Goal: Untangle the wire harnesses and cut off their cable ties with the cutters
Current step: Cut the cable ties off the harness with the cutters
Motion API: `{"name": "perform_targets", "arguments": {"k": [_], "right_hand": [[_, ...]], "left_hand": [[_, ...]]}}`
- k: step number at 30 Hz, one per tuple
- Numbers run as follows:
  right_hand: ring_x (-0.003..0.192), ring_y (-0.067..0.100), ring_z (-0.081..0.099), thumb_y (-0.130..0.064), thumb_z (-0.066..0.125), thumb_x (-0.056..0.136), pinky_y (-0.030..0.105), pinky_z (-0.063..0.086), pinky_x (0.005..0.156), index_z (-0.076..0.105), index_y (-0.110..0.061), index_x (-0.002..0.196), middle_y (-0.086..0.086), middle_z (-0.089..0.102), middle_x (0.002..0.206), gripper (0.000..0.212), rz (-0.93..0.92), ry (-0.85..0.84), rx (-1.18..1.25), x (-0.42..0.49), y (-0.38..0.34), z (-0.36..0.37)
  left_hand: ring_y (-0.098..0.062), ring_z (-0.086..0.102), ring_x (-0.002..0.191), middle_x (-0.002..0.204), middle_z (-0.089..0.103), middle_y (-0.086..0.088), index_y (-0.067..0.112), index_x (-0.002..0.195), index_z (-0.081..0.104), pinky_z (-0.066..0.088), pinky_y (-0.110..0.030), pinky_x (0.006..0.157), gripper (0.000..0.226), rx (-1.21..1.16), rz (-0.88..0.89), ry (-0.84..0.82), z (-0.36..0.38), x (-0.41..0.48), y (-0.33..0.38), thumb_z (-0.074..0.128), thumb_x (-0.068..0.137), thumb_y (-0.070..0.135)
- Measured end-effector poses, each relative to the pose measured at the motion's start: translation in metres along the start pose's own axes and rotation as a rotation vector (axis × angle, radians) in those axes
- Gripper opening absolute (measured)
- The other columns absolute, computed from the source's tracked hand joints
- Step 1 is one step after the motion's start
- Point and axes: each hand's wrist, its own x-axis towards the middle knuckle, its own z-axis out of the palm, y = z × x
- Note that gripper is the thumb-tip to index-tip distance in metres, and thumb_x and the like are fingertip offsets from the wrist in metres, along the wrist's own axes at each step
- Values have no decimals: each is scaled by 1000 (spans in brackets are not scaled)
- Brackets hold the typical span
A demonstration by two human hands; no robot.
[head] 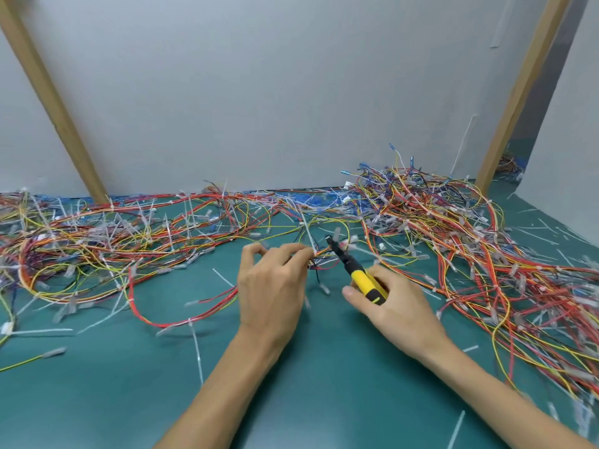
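Observation:
My left hand (270,283) pinches a small bundle of red, yellow and black wires (319,259) at the centre of the green mat. My right hand (393,306) grips the yellow-handled cutters (363,277), whose dark jaws point up-left and reach the bundle just right of my left fingertips. A white cable tie (309,236) sticks up from the bundle near the jaws. Whether the jaws are around the tie is hard to tell.
Tangled harnesses with white ties cover the left (97,241) and right (470,241) of the green mat (129,400). Cut tie pieces (197,354) lie scattered in front. Grey wall panels with two slanted wooden posts (55,102) close the back.

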Motion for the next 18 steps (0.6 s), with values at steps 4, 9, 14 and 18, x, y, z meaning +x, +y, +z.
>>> {"name": "perform_targets", "arguments": {"k": [4, 9, 14, 18], "right_hand": [[70, 11, 55, -37, 76, 76, 23, 45, 65, 60, -30, 81, -11, 58, 66, 18, -55, 79, -238, -2, 3, -3], [98, 24, 61, -36, 77, 68, 37, 47, 85, 66, -35, 109, -9, 68, 99, 43, -44, 148, -571, 10, 14, -35], [102, 24, 55, -33, 78, 68, 41, 39, 90, 66, -34, 112, -7, 66, 106, 45, -48, 94, -746, 26, 32, -68], [107, 22, 53, -28, 81, 67, 41, 37, 96, 65, -33, 117, -7, 64, 111, 52, -128, -35, -590, 26, 39, -66]], "left_hand": [[-19, 68, 71, 95, 76, 8, 20, 88, 75, 43, -32, 66, 17, 92, 86, -81, 2, -2, -15, 71, 80, 5], [-18, 62, 75, 91, 72, 11, 25, 86, 71, 42, -32, 69, 24, 176, 251, -267, 6, -4, -7, 69, 71, 6], [-15, 65, 78, 102, 72, 16, 29, 98, 74, 44, -31, 69, 30, 28, 200, -350, 15, -9, 11, 59, 86, 7], [-23, 69, 84, 111, 70, 20, 34, 102, 74, 52, -35, 62, 26, -130, -82, -401, 11, -8, -4, 68, 88, 13]]}}
